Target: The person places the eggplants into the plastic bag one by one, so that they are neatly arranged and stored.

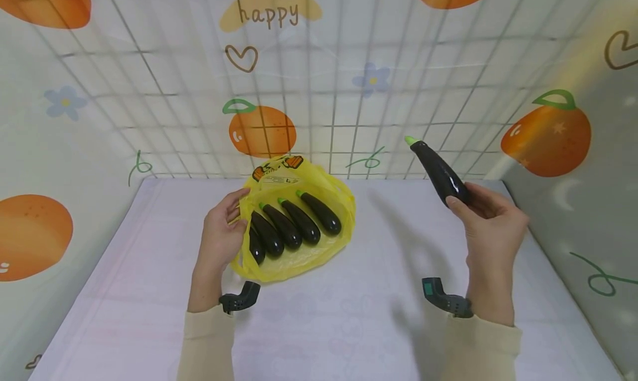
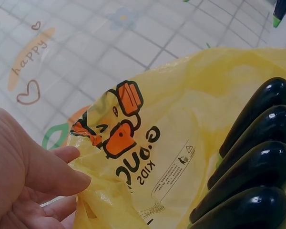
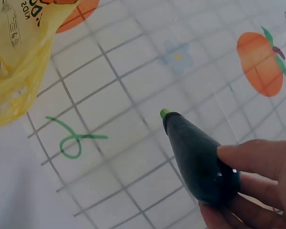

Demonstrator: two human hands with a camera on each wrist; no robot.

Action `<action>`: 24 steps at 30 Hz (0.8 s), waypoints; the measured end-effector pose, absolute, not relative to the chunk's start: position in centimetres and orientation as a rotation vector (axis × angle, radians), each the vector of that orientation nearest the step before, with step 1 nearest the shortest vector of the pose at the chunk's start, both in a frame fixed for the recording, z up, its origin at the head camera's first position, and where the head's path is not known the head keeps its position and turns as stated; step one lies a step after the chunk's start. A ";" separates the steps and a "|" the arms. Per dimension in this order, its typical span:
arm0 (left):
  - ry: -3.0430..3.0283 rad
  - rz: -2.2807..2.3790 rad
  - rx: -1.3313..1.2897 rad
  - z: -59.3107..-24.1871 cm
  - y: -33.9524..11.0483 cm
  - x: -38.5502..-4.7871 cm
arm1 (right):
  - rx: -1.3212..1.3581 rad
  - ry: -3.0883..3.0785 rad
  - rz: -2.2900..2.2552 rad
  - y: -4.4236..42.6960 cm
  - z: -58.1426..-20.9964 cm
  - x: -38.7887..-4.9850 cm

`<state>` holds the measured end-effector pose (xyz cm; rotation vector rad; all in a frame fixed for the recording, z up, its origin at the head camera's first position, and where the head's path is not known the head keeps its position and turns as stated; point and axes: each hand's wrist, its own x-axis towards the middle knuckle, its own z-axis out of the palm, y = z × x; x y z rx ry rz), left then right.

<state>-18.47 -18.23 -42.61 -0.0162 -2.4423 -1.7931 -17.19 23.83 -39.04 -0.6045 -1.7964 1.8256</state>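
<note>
A yellow plastic bag [image 1: 294, 262] lies open on the table, with several dark eggplants [image 1: 301, 221] side by side inside it. My left hand [image 1: 221, 228] pinches the bag's left edge between thumb and fingers; the left wrist view shows the thumb pressing the yellow film [image 2: 105, 200]. Off to the right of the bag, my right hand [image 1: 490, 220] holds one eggplant [image 1: 438, 170] by its thick end, raised above the table. Its green stem tip points up and to the left. In the right wrist view the thumb and fingers wrap the eggplant's [image 3: 195, 157] rounded end.
The white table [image 1: 339, 325] reaches back to a wire grid [image 1: 344, 93] behind a printed sheet with oranges and flowers. Printed sheets also stand at the left and right sides. A dark band with a small device [image 1: 239, 298] sits on each wrist.
</note>
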 end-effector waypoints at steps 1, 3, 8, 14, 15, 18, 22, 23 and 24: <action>-2.441 -1.794 -0.019 -42.6 -18.2 -18.5 | -0.580 -1.805 1.818 23.6 -39.0 -17.2; -2.442 -1.793 -0.021 -42.6 -18.2 -18.5 | -0.523 -1.820 1.807 23.1 -38.8 -17.1; -2.441 -1.784 -0.031 -42.7 -18.3 -18.5 | -0.387 -1.865 1.803 21.7 -38.5 -17.1; -2.435 -1.780 -0.043 -42.8 -18.4 -18.5 | -0.305 -1.950 1.783 19.7 -38.3 -17.2; -2.435 -1.778 -0.044 -42.8 -18.4 -18.5 | -0.293 -1.953 1.792 19.4 -38.3 -17.2; -2.434 -1.769 -0.043 -42.8 -18.4 -18.5 | -0.245 -1.973 1.806 18.4 -38.1 -17.1; -2.428 -1.762 -0.040 -42.8 -18.4 -18.5 | -0.146 -2.029 1.802 16.9 -38.0 -16.9; -2.427 -1.761 -0.039 -42.8 -18.4 -18.5 | -0.118 -2.053 1.790 16.5 -38.0 -16.9; -2.425 -1.761 -0.038 -42.8 -18.4 -18.5 | -0.089 -2.066 1.797 16.1 -38.1 -16.9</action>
